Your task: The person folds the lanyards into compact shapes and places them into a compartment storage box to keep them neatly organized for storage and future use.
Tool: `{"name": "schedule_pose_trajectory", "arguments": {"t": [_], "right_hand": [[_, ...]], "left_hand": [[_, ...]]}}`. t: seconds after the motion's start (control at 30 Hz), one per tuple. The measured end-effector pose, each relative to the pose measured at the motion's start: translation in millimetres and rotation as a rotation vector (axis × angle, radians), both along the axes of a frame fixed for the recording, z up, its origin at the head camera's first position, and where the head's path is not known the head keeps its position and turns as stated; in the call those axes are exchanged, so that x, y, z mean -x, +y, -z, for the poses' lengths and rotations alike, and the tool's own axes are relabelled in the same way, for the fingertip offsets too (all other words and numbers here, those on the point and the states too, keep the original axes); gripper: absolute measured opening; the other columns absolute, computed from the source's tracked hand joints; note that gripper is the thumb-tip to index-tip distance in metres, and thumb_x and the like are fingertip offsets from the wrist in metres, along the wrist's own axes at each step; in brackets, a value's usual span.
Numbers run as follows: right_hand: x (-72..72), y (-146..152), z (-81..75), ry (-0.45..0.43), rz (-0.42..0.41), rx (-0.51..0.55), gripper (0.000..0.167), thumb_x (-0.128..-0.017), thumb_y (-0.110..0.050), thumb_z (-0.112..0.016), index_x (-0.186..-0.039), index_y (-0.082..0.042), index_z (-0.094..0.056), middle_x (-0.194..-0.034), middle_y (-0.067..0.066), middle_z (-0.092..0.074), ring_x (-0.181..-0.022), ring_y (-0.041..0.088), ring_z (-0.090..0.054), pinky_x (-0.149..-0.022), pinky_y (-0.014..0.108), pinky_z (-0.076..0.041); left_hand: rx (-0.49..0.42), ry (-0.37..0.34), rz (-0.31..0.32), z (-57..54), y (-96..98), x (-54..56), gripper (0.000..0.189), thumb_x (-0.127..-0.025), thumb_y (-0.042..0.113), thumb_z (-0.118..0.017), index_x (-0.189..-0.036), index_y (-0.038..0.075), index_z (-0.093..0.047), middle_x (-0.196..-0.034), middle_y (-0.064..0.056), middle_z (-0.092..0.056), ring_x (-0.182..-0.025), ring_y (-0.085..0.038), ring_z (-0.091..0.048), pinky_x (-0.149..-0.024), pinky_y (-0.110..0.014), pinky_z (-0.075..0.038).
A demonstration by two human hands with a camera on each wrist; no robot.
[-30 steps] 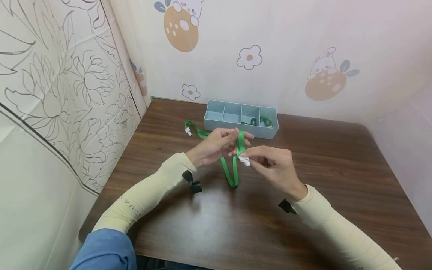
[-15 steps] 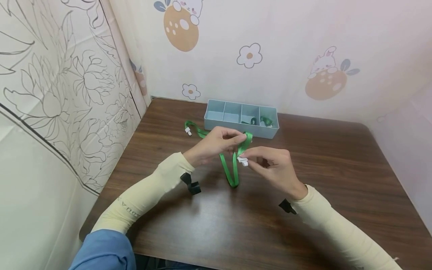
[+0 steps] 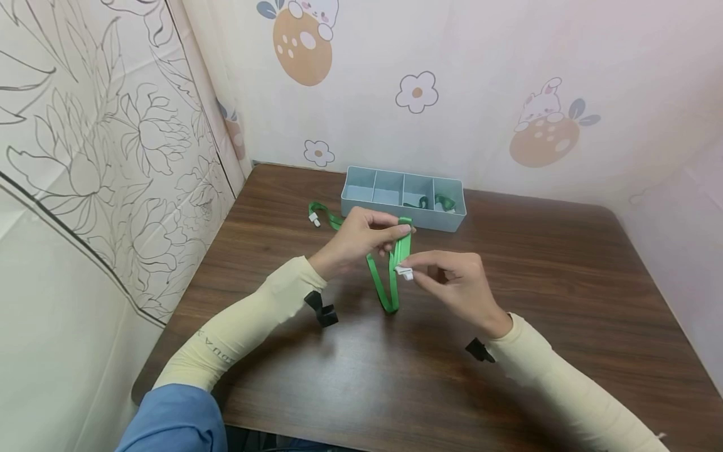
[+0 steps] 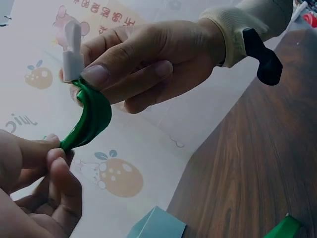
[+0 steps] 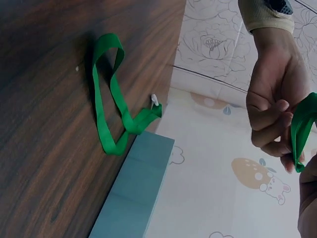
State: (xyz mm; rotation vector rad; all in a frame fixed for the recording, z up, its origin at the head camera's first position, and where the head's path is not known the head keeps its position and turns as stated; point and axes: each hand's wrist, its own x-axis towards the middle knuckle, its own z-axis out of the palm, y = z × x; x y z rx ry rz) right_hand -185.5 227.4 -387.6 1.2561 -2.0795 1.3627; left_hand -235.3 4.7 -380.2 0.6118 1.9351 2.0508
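Note:
My left hand (image 3: 367,235) pinches the top of a folded green lanyard (image 3: 403,242) between thumb and fingers, above the table. Lower down, my right hand (image 3: 454,279) pinches the other end beside its white plastic clip (image 3: 405,272). Seen from the left wrist, the clip (image 4: 74,54) sticks out past the right thumb, and the green strap (image 4: 96,116) bows between both hands. A second green lanyard (image 5: 101,124) lies looped on the table below, its own white clip (image 3: 314,220) off to the left, partly hidden by my left hand in the head view.
A blue-grey box (image 3: 395,212) with several compartments stands at the back of the brown wooden table (image 3: 536,282). Rolled green lanyards (image 3: 445,203) lie in its two right compartments. A patterned curtain (image 3: 480,94) hangs behind the table.
My left hand has gone from spread fingers at the strap to pinching its upper fold. The held strap now hangs straighter. My right hand has shifted slightly left, keeping its pinch.

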Motion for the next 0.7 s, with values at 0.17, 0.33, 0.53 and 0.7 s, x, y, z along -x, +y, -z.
{"name": "schedule_pose_trajectory", "arguments": {"t": [0.17, 0.33, 0.53, 0.7], "right_hand": [[-6.3, -5, -12.2, -0.028, 0.022, 0.022, 0.034, -0.078, 0.018, -0.077, -0.104, -0.004, -0.078, -0.084, 0.0, -0.072, -0.054, 0.005, -0.039, -0.049, 0.02, -0.032], [-9.9, -8, -28.1, -0.072, 0.114, 0.092, 0.033, -0.08, 0.02, -0.075, -0.105, -0.002, -0.078, -0.091, 0.005, -0.075, -0.055, 0.006, -0.038, -0.049, 0.022, -0.03], [-8.8, -9, -36.9, -0.059, 0.178, 0.189, 0.026, -0.082, 0.02, -0.073, -0.102, 0.004, -0.077, -0.092, 0.009, -0.075, -0.055, 0.006, -0.037, -0.049, 0.022, -0.029], [-7.9, -11, -40.6, -0.047, 0.176, 0.217, 0.025, -0.083, 0.019, -0.073, -0.104, 0.007, -0.075, -0.098, 0.015, -0.074, -0.065, 0.009, -0.048, -0.05, 0.021, -0.031]], "left_hand": [[0.021, 0.107, -0.07, -0.1, -0.1, -4.6, 0.014, -0.091, 0.024, -0.082, -0.096, 0.012, -0.08, -0.068, -0.02, -0.058, -0.056, -0.029, -0.053, -0.053, -0.035, -0.051], [0.014, 0.308, -0.097, -2.0, 1.5, -12.7, 0.011, -0.091, 0.015, -0.081, -0.101, 0.01, -0.081, -0.071, -0.009, -0.067, -0.05, -0.034, -0.054, -0.046, -0.036, -0.047], [0.009, 0.446, -0.084, -1.7, 4.6, -19.8, 0.008, -0.093, 0.004, -0.076, -0.101, 0.005, -0.079, -0.08, 0.001, -0.07, -0.052, -0.036, -0.06, -0.046, -0.037, -0.052], [0.031, 0.474, -0.085, -1.3, 5.9, -21.6, 0.008, -0.094, 0.007, -0.076, -0.101, 0.007, -0.08, -0.085, -0.001, -0.072, -0.059, -0.022, -0.063, -0.048, -0.036, -0.053]]}}
